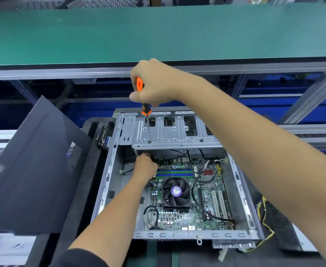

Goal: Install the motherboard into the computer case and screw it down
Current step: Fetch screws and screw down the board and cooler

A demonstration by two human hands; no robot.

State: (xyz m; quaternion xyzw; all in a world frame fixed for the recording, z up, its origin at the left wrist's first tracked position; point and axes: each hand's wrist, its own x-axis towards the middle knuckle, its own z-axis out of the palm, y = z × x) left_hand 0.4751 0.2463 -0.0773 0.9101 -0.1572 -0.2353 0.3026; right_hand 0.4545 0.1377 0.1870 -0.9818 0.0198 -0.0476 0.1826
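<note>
Orange-and-black screwdriver is in the right hand, fingers wrapped round the handle, shaft nearly upright with the tip down through a hole in the drive cage at the far end of the computer case. Can't see what the tip meets below the cage.

Left hand is inside the case, at the far left corner of the motherboard, just under the near edge of the cage. Fingers are curled and tucked under there; can't tell whether they hold anything. Dark sleeve shows at the near edge.

Motherboard lies flat in the case bottom, green PCB. CPU cooler fan is black with a purple hub label, roughly mid-board. Blue and green RAM slots sit just far of the fan. White expansion slots are on the right side. Black cables run over the board from under the cage toward the near right corner; another black cable loop is at the near left.

Case lies on its side, open side up, on a dark tray. Dark grey side panel with a mesh vent leans tilted to the left of the case. A hard drive stands between panel and case at the far left. Yellow wires trail outside the case's right wall, beside a black perforated box.

Green-topped bench runs across the far side on a grey aluminium frame.
</note>
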